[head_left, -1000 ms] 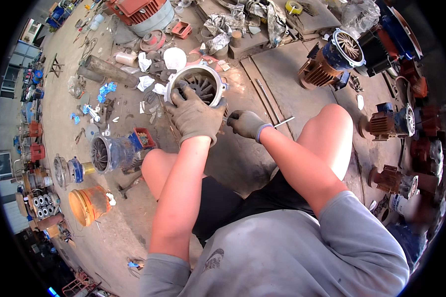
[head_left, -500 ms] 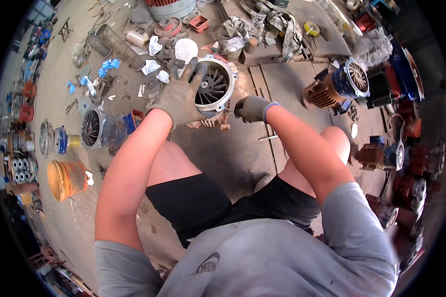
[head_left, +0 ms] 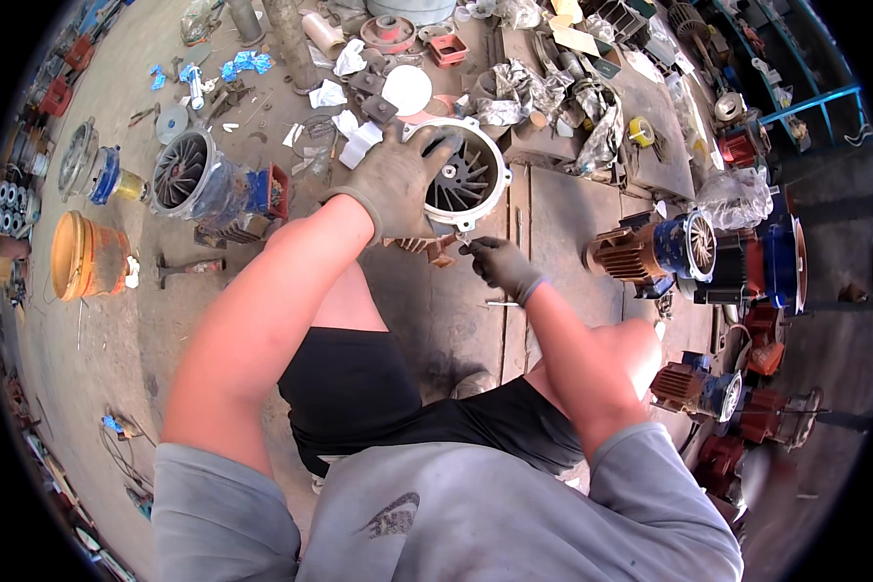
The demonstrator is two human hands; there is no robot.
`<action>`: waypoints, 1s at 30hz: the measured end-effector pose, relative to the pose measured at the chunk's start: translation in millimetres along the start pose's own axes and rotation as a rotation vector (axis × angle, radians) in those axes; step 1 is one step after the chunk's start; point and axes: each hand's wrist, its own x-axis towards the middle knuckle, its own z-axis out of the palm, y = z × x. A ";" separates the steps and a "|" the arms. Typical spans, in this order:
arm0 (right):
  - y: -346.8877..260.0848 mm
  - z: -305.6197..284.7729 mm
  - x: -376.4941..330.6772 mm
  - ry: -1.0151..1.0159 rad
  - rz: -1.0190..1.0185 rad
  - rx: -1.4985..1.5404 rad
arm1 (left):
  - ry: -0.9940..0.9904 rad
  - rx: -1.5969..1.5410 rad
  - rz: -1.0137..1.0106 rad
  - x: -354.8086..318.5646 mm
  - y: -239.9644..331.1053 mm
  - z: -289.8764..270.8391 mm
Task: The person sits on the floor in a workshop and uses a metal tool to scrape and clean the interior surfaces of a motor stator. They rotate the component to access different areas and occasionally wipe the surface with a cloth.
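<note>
A motor housing (head_left: 496,194) with a pale metal rim, bolt lugs and a dark finned fan inside stands on the floor in front of me. My left hand (head_left: 398,184), in a grey-brown work glove, grips its left rim, fingers spread across the edge. Below the front lug, my gloved right hand (head_left: 502,265) is closed in a pinch near the rim. Whatever small piece sits between its fingertips is too small to name. Brown cooling fins (head_left: 440,250) show under the housing. A thin metal rod (head_left: 501,304) lies on the floor by my right hand.
At left stand another blue motor (head_left: 225,189) with an exposed fan and an orange bucket (head_left: 92,254); a hammer (head_left: 190,269) lies nearby. Brown-and-blue motors (head_left: 655,247) line the right side. A white disc (head_left: 407,90), paper scraps and plastic wrapping (head_left: 529,92) lie beyond the housing.
The view has shifted, so the housing appears lower and farther right. My right hand has moved from beside the front lug to below it. My left hand stays on the rim.
</note>
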 end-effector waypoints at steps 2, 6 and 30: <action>54.4 58.2 14.1 0.381 -0.173 0.234 | 0.010 0.015 -0.013 4.2 7.4 -10.8; 23.1 112.9 -0.5 0.423 -0.095 0.592 | 0.002 -0.043 -0.059 -1.0 -2.8 2.4; 16.1 123.3 -6.3 0.435 -0.046 0.716 | -0.128 -0.183 -0.151 -10.0 1.0 -17.7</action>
